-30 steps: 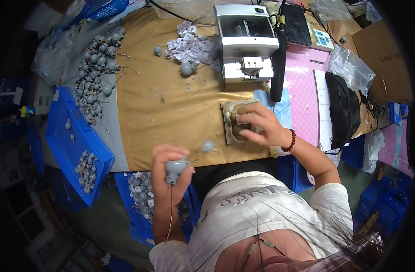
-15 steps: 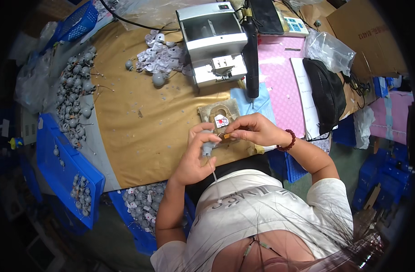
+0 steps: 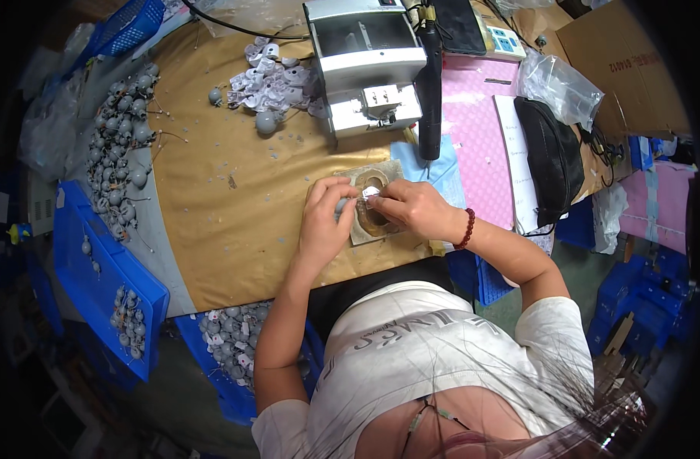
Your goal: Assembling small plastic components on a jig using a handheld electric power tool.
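A square tan block (image 3: 363,236) with an oval recess lies on the table in front of me. A small white piece (image 3: 371,190) sits in that recess, partly covered by my fingers. My left hand (image 3: 326,222) is at the block's left side, thumb and fingers closed around a small grey round part (image 3: 341,205), mostly hidden. From the right, my right hand (image 3: 417,209) reaches over the block with its fingertips pinched together at the white piece. Whatever sits between those fingertips is too small to make out.
Beyond the block stands a silver machine (image 3: 369,76) with a black cylinder (image 3: 430,107) beside it. White pieces (image 3: 277,83) are heaped left of it. Grey round parts with wires (image 3: 120,145) line the left edge, above a blue tray (image 3: 82,222). A black pouch (image 3: 548,161) lies right.
Both hands have moved slightly forward, onto the block. The grey part, held upright before, is now lower beside the block, and the small yellow-orange piece in my right fingers no longer shows.
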Demonstrator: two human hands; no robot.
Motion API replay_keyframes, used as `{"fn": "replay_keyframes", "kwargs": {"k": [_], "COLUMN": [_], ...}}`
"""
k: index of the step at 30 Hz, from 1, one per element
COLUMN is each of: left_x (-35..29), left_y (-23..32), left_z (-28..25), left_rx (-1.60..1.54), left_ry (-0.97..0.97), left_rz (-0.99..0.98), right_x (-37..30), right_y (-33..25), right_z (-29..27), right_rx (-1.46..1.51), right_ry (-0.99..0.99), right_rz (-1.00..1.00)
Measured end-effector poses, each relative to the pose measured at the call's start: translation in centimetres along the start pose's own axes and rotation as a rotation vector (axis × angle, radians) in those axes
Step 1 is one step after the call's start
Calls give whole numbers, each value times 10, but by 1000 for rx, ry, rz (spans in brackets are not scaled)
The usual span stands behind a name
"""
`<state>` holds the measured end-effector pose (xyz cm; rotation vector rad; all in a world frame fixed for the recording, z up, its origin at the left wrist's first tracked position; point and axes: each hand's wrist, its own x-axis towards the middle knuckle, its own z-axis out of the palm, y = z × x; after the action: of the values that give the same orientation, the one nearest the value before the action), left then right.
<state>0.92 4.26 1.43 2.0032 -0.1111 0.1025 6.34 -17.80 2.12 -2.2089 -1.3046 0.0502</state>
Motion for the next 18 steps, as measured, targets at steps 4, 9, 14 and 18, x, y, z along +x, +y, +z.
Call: {"fn": "replay_keyframes", "kwargs": {"k": [4,9,14,18], "left_x": [5,7,-4,-26], "left_y": [-3,-2,-1,2], "left_z": [7,10,13,21], "left_rx": [50,120,246,531], "left_ry": [32,43,19,1], "left_rz": [48,103,182,252], "right_x": [4,9,7,1], "right_y": [0,-10,-19,-26], "right_z": [-1,-3,0,5], "right_rx": [-93,-225,-396,-427], "right_ry": [-64,-106,-136,-154], "right_rz": [-6,-6,-48,-37]}}
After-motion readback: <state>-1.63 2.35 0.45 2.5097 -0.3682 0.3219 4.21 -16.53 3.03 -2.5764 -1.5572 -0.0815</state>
